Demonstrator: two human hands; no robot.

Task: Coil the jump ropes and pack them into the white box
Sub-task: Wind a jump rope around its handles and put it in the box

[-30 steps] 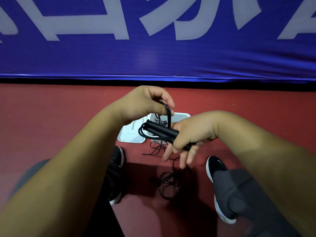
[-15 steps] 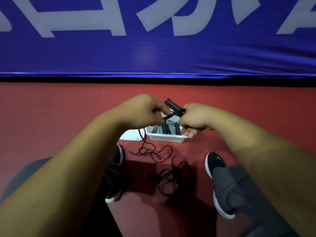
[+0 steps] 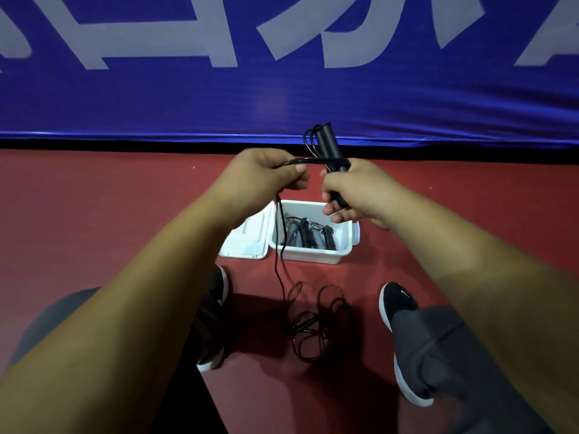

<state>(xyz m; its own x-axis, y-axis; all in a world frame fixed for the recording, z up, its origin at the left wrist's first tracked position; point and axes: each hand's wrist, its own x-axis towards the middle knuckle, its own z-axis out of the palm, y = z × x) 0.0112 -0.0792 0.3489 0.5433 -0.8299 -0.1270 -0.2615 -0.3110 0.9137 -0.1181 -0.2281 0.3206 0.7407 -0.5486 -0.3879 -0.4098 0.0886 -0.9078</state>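
Head, right hand (image 3: 354, 189) gripping handles (image 3: 328, 145), left (image 3: 266, 173) pinching cord (image 3: 300, 160)

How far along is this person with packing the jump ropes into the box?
Done: the white box stands open and already holds several coiled things. In hand: the right hand grips the black handles, a few loops wound by them, while the left hand holds the cord. Left: loose cord lies tangled on the floor, uncoiled, and this rope is not yet boxed.
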